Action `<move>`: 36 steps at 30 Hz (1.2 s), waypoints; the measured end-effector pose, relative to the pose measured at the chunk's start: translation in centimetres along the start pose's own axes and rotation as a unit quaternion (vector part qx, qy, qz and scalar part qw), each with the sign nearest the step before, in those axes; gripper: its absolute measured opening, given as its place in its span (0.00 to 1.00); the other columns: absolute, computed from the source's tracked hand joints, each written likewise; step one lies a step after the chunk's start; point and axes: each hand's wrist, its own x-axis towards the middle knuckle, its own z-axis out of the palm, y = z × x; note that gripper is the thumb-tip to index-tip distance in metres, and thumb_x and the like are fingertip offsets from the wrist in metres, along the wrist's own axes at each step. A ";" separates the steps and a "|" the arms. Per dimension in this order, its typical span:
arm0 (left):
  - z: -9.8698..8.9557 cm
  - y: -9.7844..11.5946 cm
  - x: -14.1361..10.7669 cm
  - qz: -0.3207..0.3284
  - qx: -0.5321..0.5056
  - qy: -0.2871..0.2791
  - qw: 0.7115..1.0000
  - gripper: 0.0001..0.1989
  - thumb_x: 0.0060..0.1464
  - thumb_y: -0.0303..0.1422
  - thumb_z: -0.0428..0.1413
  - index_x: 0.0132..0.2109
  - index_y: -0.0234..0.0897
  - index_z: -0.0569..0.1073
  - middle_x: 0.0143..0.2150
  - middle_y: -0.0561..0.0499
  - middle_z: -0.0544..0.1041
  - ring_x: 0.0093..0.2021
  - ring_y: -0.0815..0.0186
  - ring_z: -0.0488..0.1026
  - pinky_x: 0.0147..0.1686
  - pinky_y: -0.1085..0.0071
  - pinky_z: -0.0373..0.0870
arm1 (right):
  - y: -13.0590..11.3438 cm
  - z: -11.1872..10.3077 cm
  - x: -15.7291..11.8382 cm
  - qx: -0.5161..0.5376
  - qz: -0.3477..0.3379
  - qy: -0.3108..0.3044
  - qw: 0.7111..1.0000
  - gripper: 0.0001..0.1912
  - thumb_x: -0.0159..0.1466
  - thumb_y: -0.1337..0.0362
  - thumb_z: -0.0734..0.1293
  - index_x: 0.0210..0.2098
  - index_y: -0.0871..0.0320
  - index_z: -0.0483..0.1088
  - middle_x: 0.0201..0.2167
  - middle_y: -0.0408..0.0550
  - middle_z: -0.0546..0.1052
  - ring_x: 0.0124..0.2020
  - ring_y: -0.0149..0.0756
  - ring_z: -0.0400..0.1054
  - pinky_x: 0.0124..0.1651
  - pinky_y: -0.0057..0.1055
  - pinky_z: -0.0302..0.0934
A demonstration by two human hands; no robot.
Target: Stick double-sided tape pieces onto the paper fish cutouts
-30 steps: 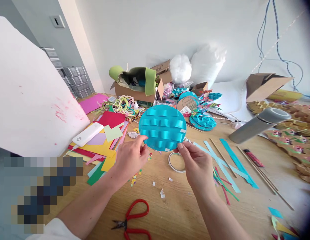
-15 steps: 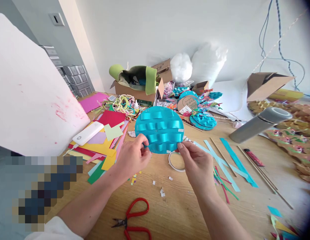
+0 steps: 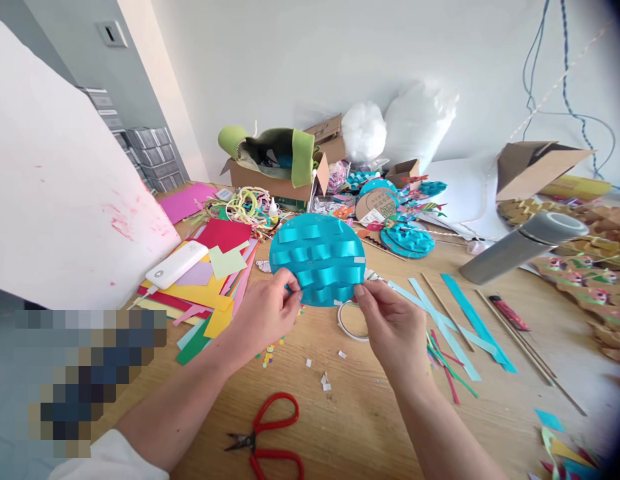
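Both hands hold up a round blue disc (image 3: 317, 235) with rows of wavy blue ribbon across its face. My left hand (image 3: 277, 307) pinches its lower left edge, thumb and fingers closed. At the lower right edge, my right hand (image 3: 393, 320) grips it between thumb and fingers. Small white patches show on the disc's right side and lower edge. Behind the right hand, a roll of white tape (image 3: 341, 327) lies on the table. Red-handled scissors (image 3: 254, 441) rest below the hands, blades apart. Small white paper bits (image 3: 326, 385) are scattered between the arms.
Coloured paper (image 3: 217, 303) and a white power bank (image 3: 177, 265) lie at left. Blue strips (image 3: 477, 322), thin sticks (image 3: 520, 340) and a grey thermos (image 3: 520, 250) are at right. A cardboard box (image 3: 267, 175) and finished blue discs (image 3: 407, 240) stand at the back.
The disc has turned slightly, and its right edge appears a little further left. Both hands keep their hold on it. The view has shifted slightly.
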 end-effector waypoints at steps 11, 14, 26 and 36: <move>-0.4 0.3 0.0 -0.046 0.015 -0.039 0.998 0.02 0.59 0.31 0.50 0.36 0.39 0.65 0.20 0.55 0.76 0.23 0.65 0.76 0.25 0.74 0.62 | 0.5 0.3 -0.1 -0.012 -0.054 0.021 0.998 0.09 0.64 0.63 0.64 0.33 0.55 0.78 0.26 0.43 0.75 0.29 0.33 0.68 0.35 0.30 0.61; -0.7 0.4 0.0 -0.041 -0.025 -0.068 0.997 0.03 0.60 0.31 0.48 0.36 0.40 0.64 0.19 0.56 0.75 0.23 0.67 0.75 0.26 0.74 0.64 | 0.5 0.2 0.0 -0.017 -0.058 0.030 0.998 0.09 0.64 0.63 0.64 0.34 0.55 0.77 0.26 0.42 0.75 0.29 0.32 0.68 0.34 0.30 0.60; -0.6 0.4 0.0 -0.024 0.033 -0.065 0.997 0.02 0.59 0.31 0.50 0.37 0.39 0.66 0.21 0.55 0.75 0.24 0.66 0.76 0.25 0.74 0.63 | 0.2 0.3 -0.1 -0.027 -0.073 0.028 0.997 0.08 0.65 0.65 0.64 0.33 0.56 0.76 0.25 0.42 0.72 0.29 0.31 0.66 0.33 0.29 0.59; -0.5 0.4 0.0 -0.033 -0.005 -0.077 0.997 0.02 0.59 0.32 0.50 0.38 0.40 0.66 0.20 0.56 0.75 0.24 0.66 0.75 0.25 0.74 0.63 | 0.1 0.2 -0.1 -0.037 -0.082 0.035 0.995 0.08 0.64 0.66 0.64 0.33 0.56 0.76 0.26 0.42 0.73 0.29 0.31 0.66 0.33 0.28 0.59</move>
